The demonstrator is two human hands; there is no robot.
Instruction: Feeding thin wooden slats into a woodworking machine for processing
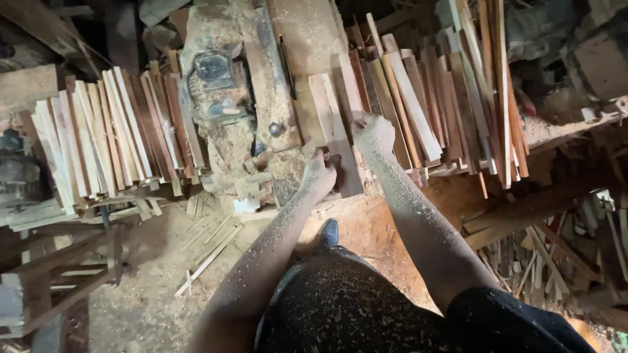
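A flat wooden plank (332,124) lies on the dusty bed of a woodworking machine (261,78), its near end pointing at me. My left hand (320,174) grips that near end by its left edge. My right hand (373,133) rests closed on the plank's right edge, beside a stack of similar planks (418,98). Sawdust covers both forearms and my dark apron.
A stack of pale wooden slats (111,137) lies left of the machine. Long strips (497,78) pile up at the right. Thin offcuts (209,252) and sawdust litter the floor, where my shoe (328,233) shows. Scrap wood (562,255) fills the lower right.
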